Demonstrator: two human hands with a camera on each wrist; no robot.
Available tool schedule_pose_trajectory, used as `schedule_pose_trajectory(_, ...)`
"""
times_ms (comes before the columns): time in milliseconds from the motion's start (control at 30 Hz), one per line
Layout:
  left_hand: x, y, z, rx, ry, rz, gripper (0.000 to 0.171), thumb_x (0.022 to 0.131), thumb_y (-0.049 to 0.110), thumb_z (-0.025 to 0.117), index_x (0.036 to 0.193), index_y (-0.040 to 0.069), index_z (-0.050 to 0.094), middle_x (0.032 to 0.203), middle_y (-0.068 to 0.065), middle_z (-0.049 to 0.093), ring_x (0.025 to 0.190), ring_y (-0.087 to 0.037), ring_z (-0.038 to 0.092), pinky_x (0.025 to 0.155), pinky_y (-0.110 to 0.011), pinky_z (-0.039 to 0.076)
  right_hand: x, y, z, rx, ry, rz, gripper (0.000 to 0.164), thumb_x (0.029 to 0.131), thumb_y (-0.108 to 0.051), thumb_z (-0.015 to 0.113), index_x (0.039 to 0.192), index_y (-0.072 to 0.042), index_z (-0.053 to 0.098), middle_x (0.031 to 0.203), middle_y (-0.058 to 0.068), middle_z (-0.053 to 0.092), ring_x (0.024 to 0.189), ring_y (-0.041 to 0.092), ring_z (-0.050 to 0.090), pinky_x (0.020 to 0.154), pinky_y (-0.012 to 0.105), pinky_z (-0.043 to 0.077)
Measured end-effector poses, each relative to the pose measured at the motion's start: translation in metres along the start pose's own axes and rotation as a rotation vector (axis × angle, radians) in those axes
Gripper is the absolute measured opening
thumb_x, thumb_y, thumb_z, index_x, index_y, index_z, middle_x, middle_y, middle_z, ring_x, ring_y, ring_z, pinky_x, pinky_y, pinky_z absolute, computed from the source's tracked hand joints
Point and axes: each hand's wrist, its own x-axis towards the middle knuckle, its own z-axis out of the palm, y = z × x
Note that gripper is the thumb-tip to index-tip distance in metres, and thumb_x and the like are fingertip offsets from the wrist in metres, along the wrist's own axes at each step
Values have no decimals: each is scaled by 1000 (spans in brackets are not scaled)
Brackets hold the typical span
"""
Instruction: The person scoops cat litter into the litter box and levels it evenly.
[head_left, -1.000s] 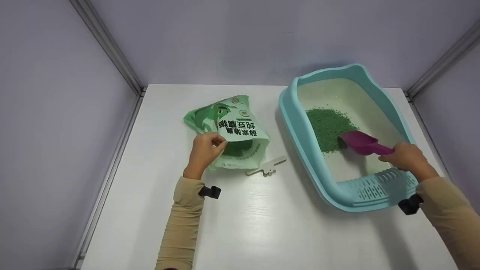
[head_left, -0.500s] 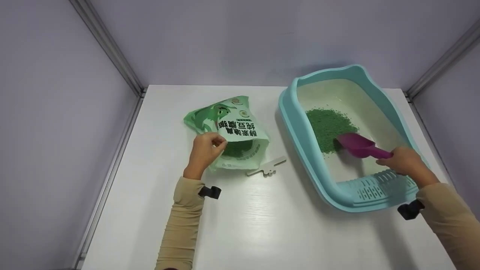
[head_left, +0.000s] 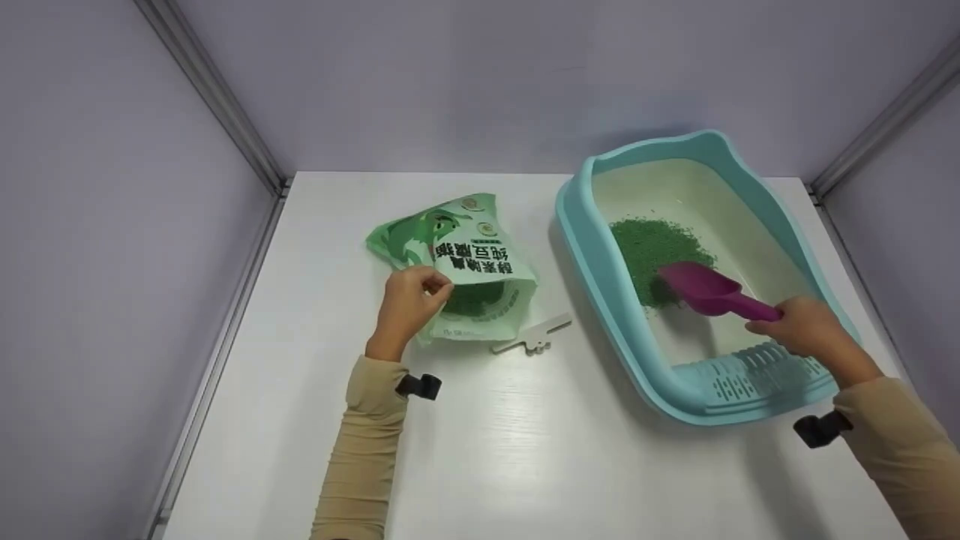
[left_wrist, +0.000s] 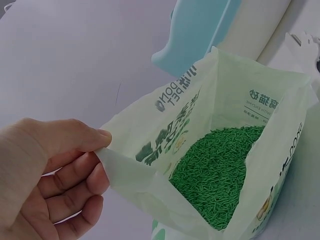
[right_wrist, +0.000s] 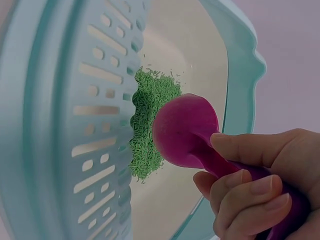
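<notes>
My left hand (head_left: 412,301) pinches the mouth edge of a pale green cat litter bag (left_wrist: 142,192) between thumb and fingers. The bag lies on the table with its mouth spread, and green litter pellets (left_wrist: 215,170) show inside. My right hand (head_left: 808,328) grips the handle of a purple scoop (right_wrist: 185,131). The scoop hangs tilted over the blue litter box (head_left: 611,300), its bowl overlapping a heap of green pellets (head_left: 646,244) on the cream floor of the box. In the right wrist view the scoop's bowl shows no pellets on it.
A flat light-grey bag clip (head_left: 534,336) lies on the white table (head_left: 480,450) between bag and box. The box's slotted step (right_wrist: 97,150) faces the near side. Pale walls (head_left: 420,82) enclose the table at the back and both sides.
The purple scoop has moved left across the pellet heap, and my right hand has shifted slightly left with it. My left hand still pinches the bag in the same place.
</notes>
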Motion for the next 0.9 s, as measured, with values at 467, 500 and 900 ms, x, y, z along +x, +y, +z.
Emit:
schedule_pose_trajectory(467, 1, 0, 0, -12, 8, 0, 8, 85, 9, 70, 81, 3, 74, 77, -13, 73, 72, -25, 69, 69, -37, 57, -9, -11, -2, 7, 43, -5, 45, 91, -29, 60, 99, 15, 55, 62, 2, 50, 56, 14, 48, 49, 27, 41)
schedule_pose_trajectory(500, 1, 0, 0, -13, 7, -1, 8, 85, 9, 70, 81, 3, 74, 77, -13, 73, 72, -25, 69, 69, -37, 57, -10, -12, -2, 10, 45, -3, 45, 92, -29, 60, 99, 15, 55, 62, 2, 49, 56, 14, 47, 49, 27, 41)
schedule_pose_trajectory(900, 1, 0, 0, -19, 4, -11, 8, 85, 9, 70, 81, 4, 74, 77, -13, 73, 72, -25, 68, 69, -37, 57, -20, -26, -4, 2, 103, -57, 41, 92, -28, 61, 92, 12, 56, 61, 2, 49, 56, 14, 47, 49, 27, 39)
